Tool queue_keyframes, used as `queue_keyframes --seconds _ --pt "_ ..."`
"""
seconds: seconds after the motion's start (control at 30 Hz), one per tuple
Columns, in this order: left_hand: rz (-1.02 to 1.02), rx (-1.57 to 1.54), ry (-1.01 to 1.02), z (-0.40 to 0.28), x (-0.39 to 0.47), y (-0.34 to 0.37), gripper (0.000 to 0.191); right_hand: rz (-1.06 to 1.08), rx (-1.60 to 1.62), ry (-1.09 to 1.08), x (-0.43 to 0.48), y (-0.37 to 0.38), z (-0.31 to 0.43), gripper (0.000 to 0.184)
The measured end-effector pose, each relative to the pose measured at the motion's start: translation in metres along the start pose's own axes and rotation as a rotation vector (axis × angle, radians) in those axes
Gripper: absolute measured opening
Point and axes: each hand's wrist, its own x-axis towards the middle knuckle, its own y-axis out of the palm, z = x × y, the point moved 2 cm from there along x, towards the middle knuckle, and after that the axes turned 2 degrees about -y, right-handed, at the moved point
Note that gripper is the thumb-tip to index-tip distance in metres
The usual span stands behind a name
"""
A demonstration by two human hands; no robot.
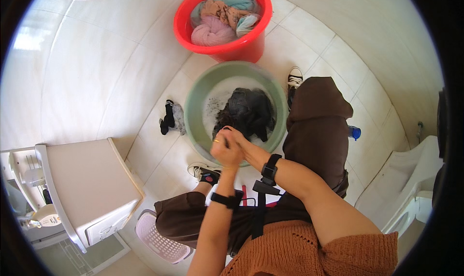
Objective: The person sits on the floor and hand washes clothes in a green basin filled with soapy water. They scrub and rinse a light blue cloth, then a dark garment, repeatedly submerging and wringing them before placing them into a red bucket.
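A green plastic basin (191, 105) of sudsy water stands before me on the floor. Dark wet clothing (250, 111), part of it looking like grey denim, lies bunched in the foam. Over the basin's near side, my left hand (225, 152) and my right hand (237, 137) are pressed together. Both fists close around a bit of dark cloth (227, 128), of which only small parts show between the fingers. My left hand, with a ring on one finger, covers part of the right one. Whether this cloth joins the larger bundle is hidden.
A red bucket (239, 51) of pastel laundry stands behind the basin. Black and grey socks (169, 118) lie on the tiles at left. A pink perforated basket (159, 239), a cabinet (87, 178) and a blue-capped object (354, 132) are around me.
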Motion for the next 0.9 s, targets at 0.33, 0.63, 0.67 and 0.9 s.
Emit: queue_keyframes --seconds 0.33,0.63,0.67,0.9 --pt "0.626 -1.191 -1.377 0.133 0.009 -0.031 0.031 0.44 -1.097 -0.356 -0.054 0.058 0.027 0.039" --pt "0.337 -0.778 -0.682 0.064 0.044 -0.035 0.063 -0.167 -0.765 0.056 -0.032 0.004 0.008 0.076" --pt "0.346 -0.79 -0.649 0.051 0.042 -0.039 0.064 -0.192 -0.737 0.028 -0.022 0.001 0.007 0.076" --pt "0.46 -0.142 -0.007 -0.041 0.016 -0.048 0.031 0.128 -0.088 0.083 0.031 -0.005 0.006 0.059"
